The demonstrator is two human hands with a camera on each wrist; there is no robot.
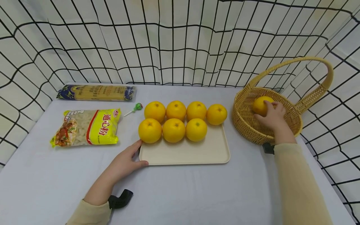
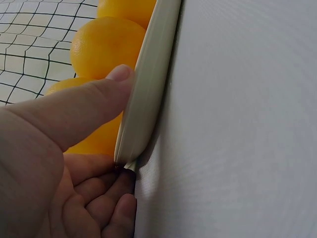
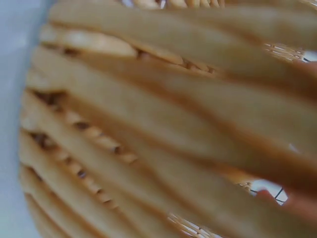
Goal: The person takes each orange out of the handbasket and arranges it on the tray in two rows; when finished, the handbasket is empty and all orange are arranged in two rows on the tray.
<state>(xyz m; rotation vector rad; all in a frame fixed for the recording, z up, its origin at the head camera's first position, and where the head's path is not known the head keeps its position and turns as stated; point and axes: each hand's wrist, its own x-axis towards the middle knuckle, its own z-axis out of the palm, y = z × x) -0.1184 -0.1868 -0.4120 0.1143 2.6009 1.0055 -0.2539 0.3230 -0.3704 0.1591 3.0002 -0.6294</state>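
Observation:
Inside the wicker basket (image 1: 250,132), my right hand (image 1: 272,117) holds an orange (image 1: 259,105) near the far left of the basket's bottom. The woven wall (image 3: 124,104) fills most of the right wrist view, so the orange is hidden there. My left hand (image 1: 126,164) holds the near left corner of a cream tray (image 1: 185,153). Its thumb (image 2: 119,79) presses on the tray's front rim (image 2: 148,84), and the index finger lies along the left side. Several oranges (image 1: 173,130) stand in two rows toward the tray's far side.
Left of the tray lie a yellow bag of clear-looking food pieces (image 1: 87,128), a long pack of dry noodles (image 1: 97,92) and a green-wrapped lollipop (image 1: 136,107). A black wire grid (image 1: 172,50) closes off the back and sides. The basket's tall handle (image 1: 292,62) arches over its far right.

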